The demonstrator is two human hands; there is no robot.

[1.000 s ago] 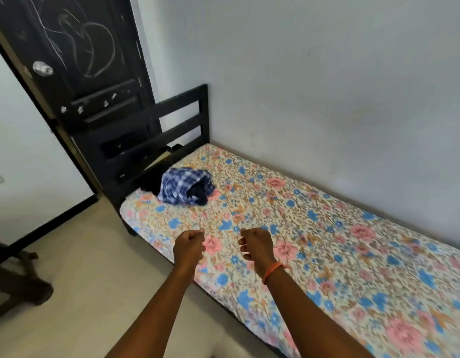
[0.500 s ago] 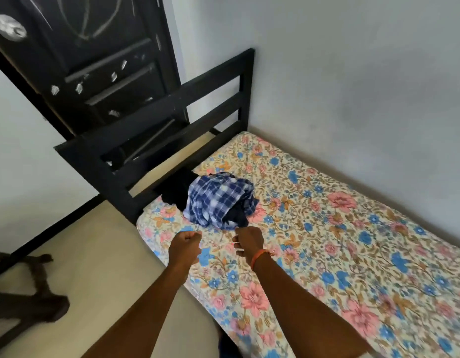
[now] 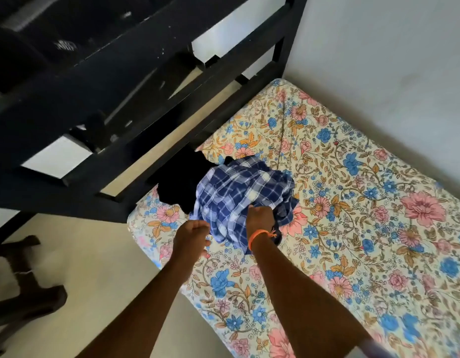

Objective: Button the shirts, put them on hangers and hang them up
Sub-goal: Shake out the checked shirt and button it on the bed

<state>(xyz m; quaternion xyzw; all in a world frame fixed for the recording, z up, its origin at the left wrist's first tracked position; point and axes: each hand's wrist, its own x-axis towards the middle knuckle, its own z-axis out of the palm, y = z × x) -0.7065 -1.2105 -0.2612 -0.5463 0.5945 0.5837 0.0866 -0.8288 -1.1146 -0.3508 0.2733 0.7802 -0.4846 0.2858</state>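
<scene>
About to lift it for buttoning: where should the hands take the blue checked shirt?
Grip the blue checked shirt at its near, loose edge, coming from the bed's floor side. It is a crumpled heap, partly over a black garment, with no collar showing. The right hand is already there.

The right hand (image 3: 259, 219) hides its own fingertips in the checked shirt (image 3: 236, 195), so its grip is unclear. A black garment (image 3: 181, 180) beyond lies half covered by that shirt.

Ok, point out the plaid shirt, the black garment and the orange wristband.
plaid shirt (image 3: 239, 192): head view, middle of crumpled fabric.
black garment (image 3: 179, 179): head view, centre of dark heap.
orange wristband (image 3: 257, 235): head view, band on right wrist.
</scene>
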